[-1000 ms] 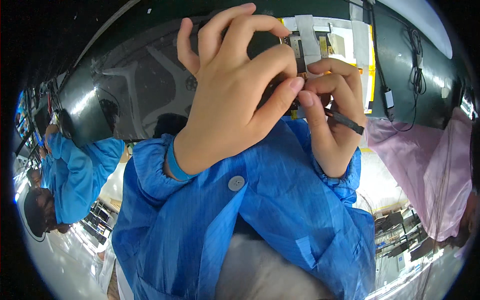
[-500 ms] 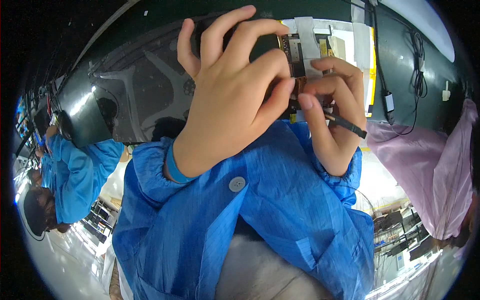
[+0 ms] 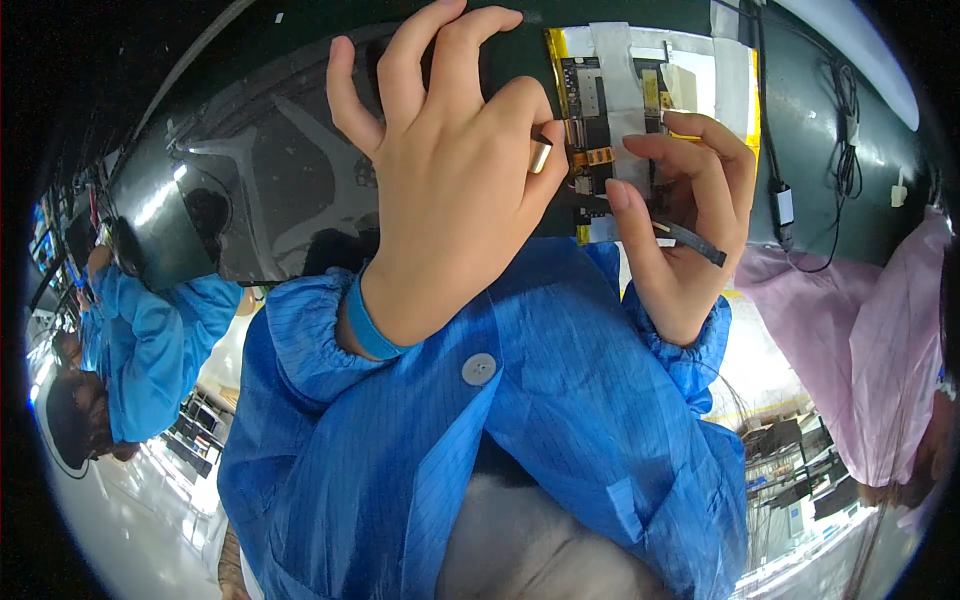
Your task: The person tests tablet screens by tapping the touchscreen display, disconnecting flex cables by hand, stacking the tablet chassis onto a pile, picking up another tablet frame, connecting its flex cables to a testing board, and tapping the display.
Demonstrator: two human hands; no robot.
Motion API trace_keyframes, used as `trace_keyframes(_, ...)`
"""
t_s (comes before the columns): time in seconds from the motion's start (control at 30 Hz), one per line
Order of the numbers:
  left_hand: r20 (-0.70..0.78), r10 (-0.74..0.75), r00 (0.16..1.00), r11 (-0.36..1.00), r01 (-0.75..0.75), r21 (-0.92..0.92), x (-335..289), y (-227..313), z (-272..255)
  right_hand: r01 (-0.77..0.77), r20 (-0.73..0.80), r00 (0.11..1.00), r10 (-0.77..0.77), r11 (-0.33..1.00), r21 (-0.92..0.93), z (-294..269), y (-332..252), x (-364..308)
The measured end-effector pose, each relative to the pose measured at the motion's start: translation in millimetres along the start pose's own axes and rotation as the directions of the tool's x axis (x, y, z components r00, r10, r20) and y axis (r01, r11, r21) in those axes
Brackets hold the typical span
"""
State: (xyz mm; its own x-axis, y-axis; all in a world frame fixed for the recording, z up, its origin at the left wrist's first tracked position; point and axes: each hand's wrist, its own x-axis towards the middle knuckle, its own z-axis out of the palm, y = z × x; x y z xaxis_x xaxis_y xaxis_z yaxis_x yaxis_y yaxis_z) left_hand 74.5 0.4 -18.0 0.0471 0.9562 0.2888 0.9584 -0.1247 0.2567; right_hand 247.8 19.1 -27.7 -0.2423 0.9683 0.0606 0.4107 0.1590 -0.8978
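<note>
My left hand (image 3: 450,190) is at the left edge of a dark circuit board (image 3: 590,100). Its thumb and index finger are pinched on a small gold-coloured strip (image 3: 540,156), while the other fingers stretch out. Over the board's right side, my right hand (image 3: 690,220) has its thumb and curved fingers apart, with nothing seen between the tips. A narrow black strip (image 3: 695,243) crosses in front of its palm; what it is attached to cannot be made out. An orange flex cable (image 3: 600,156) shows on the board between both hands. Light grey tape (image 3: 622,75) runs over the board.
A white, yellow-edged flat pack (image 3: 690,50) borders the board. Left of it lies a dark, glossy panel (image 3: 300,170). Black cables (image 3: 845,140) lie on the dark green bench at right. A person in blue (image 3: 150,340) is at left; pink cloth (image 3: 850,340) hangs at right.
My left hand has drawn back left from the board, the gold-coloured strip now showing in its pinch. My right hand has opened slightly and shifted right, uncovering the orange flex cable.
</note>
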Motion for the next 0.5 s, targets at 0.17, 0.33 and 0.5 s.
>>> trace_keyframes(0.17, -0.011, -0.004, 1.000, 1.000, 0.004, -0.001, -0.8, -0.4, 1.9, 0.015, 0.026, 1.000, -0.014, 0.997, -0.070, -0.9, -0.5, 0.5)
trace_keyframes(0.33, -0.021, -0.014, 1.000, 1.000, 0.014, -0.007, -3.8, 0.7, 4.7, 0.183, 0.099, 0.981, -0.167, 0.967, -0.180, -1.5, 0.0, 2.2)
trace_keyframes(0.5, -0.029, -0.014, 0.999, 1.000, 0.013, -0.022, -3.0, -0.1, 6.6, 0.262, 0.159, 0.961, -0.225, 0.922, -0.286, -0.1, 1.3, 2.2)
